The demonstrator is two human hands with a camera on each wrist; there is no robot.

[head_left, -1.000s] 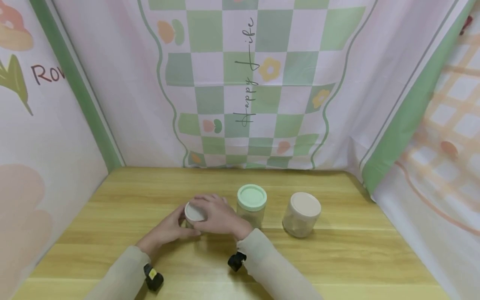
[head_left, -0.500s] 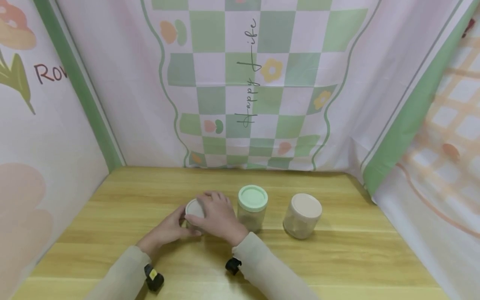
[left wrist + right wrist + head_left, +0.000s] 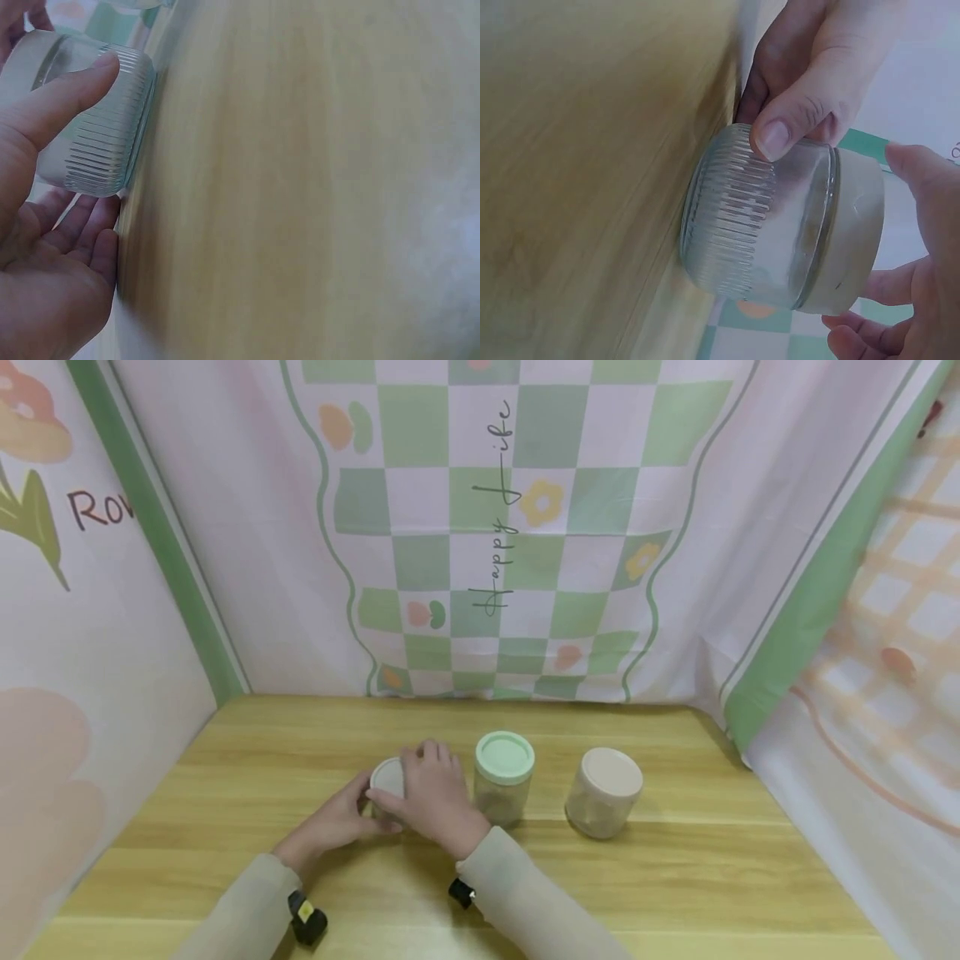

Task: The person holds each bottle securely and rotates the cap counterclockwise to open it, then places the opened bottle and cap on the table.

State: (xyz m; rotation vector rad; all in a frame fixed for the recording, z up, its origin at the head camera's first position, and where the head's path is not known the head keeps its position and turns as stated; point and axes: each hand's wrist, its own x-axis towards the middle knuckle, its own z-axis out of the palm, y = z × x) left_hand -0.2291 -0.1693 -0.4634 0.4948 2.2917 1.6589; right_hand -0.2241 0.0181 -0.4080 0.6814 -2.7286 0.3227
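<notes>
A squat jar (image 3: 731, 217) of clear glass stands upright on the counter (image 3: 675, 877), leftmost of three. Fine vertical ribs circle its lower part; above them the glass runs smooth to a plain off-white lid (image 3: 847, 232), with a small dark mark on its side. The left hand (image 3: 333, 822) holds the glass, thumb across the ribs and fingers spread wide on the far side. The right hand (image 3: 438, 806) grips the lid, its fingers parted to about the lid's width. Just right stands a taller jar with a mint-green lid (image 3: 504, 758); farther right, a jar with a pale beige lid (image 3: 612, 772).
</notes>
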